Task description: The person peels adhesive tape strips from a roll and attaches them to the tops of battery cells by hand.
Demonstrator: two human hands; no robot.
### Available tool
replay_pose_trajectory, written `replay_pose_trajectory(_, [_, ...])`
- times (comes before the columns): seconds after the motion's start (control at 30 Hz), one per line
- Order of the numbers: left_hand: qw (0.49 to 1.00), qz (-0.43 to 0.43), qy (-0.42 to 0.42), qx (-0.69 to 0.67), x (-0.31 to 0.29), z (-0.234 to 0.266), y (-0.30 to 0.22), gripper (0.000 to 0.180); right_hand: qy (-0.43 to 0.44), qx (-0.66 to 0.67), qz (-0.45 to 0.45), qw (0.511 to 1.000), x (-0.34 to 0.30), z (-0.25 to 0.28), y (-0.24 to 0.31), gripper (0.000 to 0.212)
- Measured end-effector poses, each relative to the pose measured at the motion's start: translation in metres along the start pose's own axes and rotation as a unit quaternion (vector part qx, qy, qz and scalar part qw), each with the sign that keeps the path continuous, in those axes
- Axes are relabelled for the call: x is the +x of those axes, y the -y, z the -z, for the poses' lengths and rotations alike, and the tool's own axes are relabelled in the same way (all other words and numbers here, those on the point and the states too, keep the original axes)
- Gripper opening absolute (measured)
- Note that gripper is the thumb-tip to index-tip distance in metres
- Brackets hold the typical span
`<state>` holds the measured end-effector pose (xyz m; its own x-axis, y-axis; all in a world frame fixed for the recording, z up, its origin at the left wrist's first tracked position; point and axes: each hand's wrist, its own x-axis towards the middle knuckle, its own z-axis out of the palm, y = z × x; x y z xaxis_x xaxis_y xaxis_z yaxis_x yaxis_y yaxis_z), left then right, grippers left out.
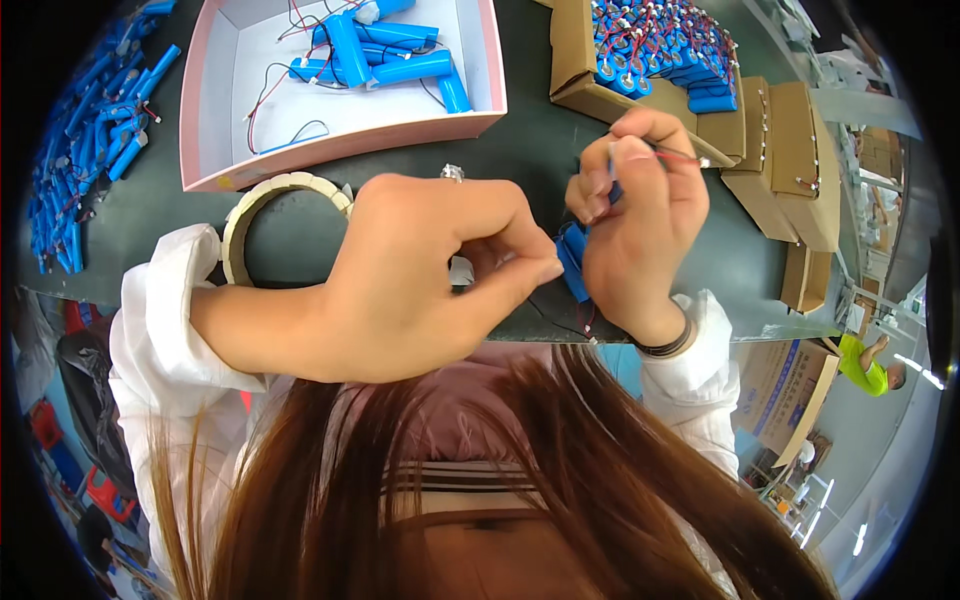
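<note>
**Blue cylindrical battery cell, with wire leads, between two hands**

Item: one blue-wrapped battery cell [572, 262], lying between the hands above the near part of the dark tabletop [745, 275], partly hidden; whether it is touching the surface, one cannot tell. Handling, by judgement: stiff and fairly dense for its bulk, the smooth wrap probably turning slippery; leads soft and easily torn. Best hold: around the barrel, sparing the wires.

Left hand [430, 265]: thumb and forefinger are pressing together at the tips, just beside the cell; anything pinched between is not showing.

Right hand [640, 220]: fingers are curling inward, thumb meeting forefinger, seemingly pinching a red lead [678, 157] that is running out rightward.

Surroundings: cream tape roll [236, 235], lying beside the left wrist; pink-walled box [400, 140], holding loose cells; brown cardboard box [571, 50], holding tightly packed cells; heaped blue cells [105, 125], spreading at far left.
</note>
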<state>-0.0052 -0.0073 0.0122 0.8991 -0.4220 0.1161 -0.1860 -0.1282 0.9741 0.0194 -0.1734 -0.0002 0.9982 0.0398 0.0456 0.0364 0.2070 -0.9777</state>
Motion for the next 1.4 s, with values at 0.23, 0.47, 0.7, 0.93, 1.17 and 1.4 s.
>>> replay_pose_trajectory(0.23, [0.997,-0.038,-0.045,-0.058,0.002,0.004,0.002,0.006,0.198,0.122,-0.012,0.972,0.004,0.003,0.003,0.027])
replay_pose_trajectory(0.47, [0.99,-0.139,-0.019,0.004,0.003,0.003,0.004,0.005,0.246,0.085,-0.024,0.965,0.004,0.005,0.01,0.023])
replay_pose_trajectory(0.7, [0.992,-0.124,-0.009,-0.016,0.0,0.002,0.005,0.005,0.209,0.007,-0.011,0.978,0.0,0.004,0.015,0.012])
replay_pose_trajectory(0.93, [0.991,-0.136,-0.009,0.002,-0.001,0.003,0.006,0.007,0.163,-0.167,0.046,0.971,0.004,-0.005,0.031,0.006])
replay_pose_trajectory(1.17, [0.99,-0.139,-0.009,0.014,-0.004,0.005,0.006,0.007,0.209,-0.334,0.184,0.901,0.025,-0.027,0.048,0.009])
replay_pose_trajectory(1.4, [0.991,-0.133,0.008,0.016,-0.004,0.006,0.004,0.008,0.214,-0.409,0.368,0.807,0.058,-0.08,0.038,0.012])
